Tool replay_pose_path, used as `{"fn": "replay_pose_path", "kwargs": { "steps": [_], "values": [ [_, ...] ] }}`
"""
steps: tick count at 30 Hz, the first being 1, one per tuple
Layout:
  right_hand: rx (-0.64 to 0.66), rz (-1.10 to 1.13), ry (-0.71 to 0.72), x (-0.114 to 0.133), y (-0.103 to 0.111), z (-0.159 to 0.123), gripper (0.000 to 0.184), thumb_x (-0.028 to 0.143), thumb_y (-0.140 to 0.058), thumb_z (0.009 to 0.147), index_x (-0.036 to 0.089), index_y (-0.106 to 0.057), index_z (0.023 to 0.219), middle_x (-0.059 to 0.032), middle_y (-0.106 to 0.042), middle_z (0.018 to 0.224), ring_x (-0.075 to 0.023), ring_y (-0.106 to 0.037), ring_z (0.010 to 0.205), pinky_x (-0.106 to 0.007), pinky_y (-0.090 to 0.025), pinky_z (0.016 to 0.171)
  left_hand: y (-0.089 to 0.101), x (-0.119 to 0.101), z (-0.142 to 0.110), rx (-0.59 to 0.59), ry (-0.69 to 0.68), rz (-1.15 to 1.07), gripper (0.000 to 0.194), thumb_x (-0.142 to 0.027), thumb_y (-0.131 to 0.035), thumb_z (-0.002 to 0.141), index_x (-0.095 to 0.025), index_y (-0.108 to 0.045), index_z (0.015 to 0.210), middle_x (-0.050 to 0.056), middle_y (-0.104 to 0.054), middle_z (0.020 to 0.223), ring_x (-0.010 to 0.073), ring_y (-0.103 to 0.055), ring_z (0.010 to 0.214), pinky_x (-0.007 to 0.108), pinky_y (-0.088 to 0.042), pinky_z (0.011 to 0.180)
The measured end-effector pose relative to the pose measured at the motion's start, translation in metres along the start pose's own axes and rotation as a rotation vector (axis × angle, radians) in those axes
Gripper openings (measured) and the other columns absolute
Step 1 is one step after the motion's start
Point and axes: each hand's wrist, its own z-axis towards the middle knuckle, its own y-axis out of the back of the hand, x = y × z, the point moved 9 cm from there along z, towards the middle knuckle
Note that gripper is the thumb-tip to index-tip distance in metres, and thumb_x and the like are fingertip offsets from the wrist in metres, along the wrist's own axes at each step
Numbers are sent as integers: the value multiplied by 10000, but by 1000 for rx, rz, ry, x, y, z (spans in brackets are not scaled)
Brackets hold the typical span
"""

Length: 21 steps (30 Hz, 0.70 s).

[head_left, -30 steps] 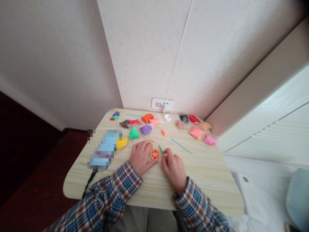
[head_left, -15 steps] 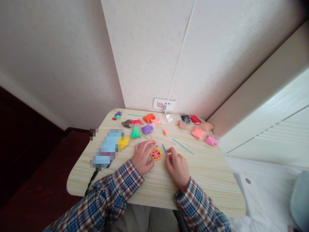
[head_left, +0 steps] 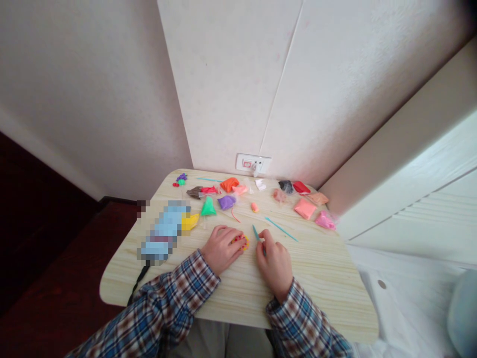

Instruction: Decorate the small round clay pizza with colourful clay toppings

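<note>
My left hand [head_left: 224, 248] lies flat over the left part of a small round clay disc [head_left: 245, 242], yellow-rimmed with red and pink pieces on top. Its fingers are stretched out, and they hide much of the disc. In my right hand [head_left: 274, 258] is a teal plastic clay knife [head_left: 255, 232], gripped with the blade pointing up and away, just right of the disc. A thin orange-red clay strand [head_left: 235, 215] rests beyond my left hand. Farther back sits a small orange-pink clay lump [head_left: 254, 207].
A thin teal tool [head_left: 281, 228] lies to the right. Bags of coloured clay, among them green [head_left: 208, 206], purple [head_left: 226, 201] and coral [head_left: 305, 208], spread along the table's back. A blurred light-blue object [head_left: 166, 231] with a black strap is at left.
My left hand has come down over the disc, covering more of it, and moved off the orange-red strand. The right hand keeps its hold on the knife, nearly still.
</note>
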Motion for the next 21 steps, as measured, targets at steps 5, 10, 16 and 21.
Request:
{"fn": "replay_pose_path", "kwargs": {
  "steps": [5,10,16,21],
  "values": [
    [25,-7,75,6,-3,1,202,179,-370,855,165,-542,959,-11,-593,559,-164,-567,557,-246,-307,547,2,3,3,52,68,-54,275,-273,-584,819,-161,-576,1069,78,-613,1078,216,-545,1000,401,-384,890],
    [35,-29,112,11,-5,-1,193,177,-373,861,166,-545,947,-14,-601,572,-164,-563,563,-255,-305,557,1,9,2,66,127,-122,354,-281,-629,783,-156,-545,1104,84,-592,1094,228,-524,1027,401,-381,902],
    [14,-91,154,17,-4,-2,186,155,-374,853,160,-550,914,-14,-588,557,-152,-528,530,-263,-296,564,-1,12,2,90,167,-120,351,-303,-626,787,-157,-547,1096,85,-579,1087,237,-511,1026,415,-379,900],
    [18,-92,128,17,-5,-1,186,163,-378,858,156,-545,940,-11,-590,567,-147,-528,538,-255,-282,553,-2,13,3,110,190,-99,370,-343,-625,784,-153,-549,1092,87,-569,1064,244,-502,1014,417,-387,883]
  ]
}}
